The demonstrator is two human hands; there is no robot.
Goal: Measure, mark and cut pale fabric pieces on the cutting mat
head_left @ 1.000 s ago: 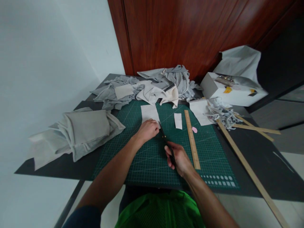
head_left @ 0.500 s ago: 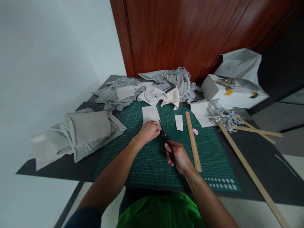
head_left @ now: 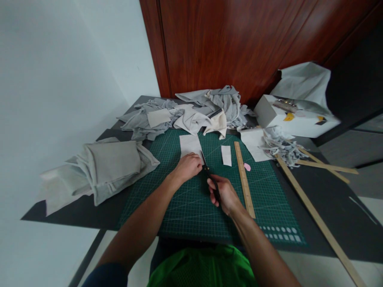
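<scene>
Left hand [head_left: 190,166] curled over near end of pale fabric piece [head_left: 189,143] on green cutting mat [head_left: 182,211]; can't tell if pinching. Right hand [head_left: 224,193] gripping black scissors [head_left: 205,166] at fabric's right edge. Fabric slipping could skew cut; blades close enough to nick left fingers.

A single camera is looking out from the person's head, facing forward and steeply down, with the green top [head_left: 203,269] and both arms [head_left: 146,215] coming in from the bottom edge, closest to it. From above the near side, it is taking in the desk [head_left: 338,203] at a wide angle, showing the left fingers [head_left: 196,160] and the right fingers [head_left: 213,199] near the middle, at arm's reach. Farther off, the view is meeting the wooden panel [head_left: 239,48] behind the desk, with the white wall [head_left: 54,99] filling its left side.
</scene>
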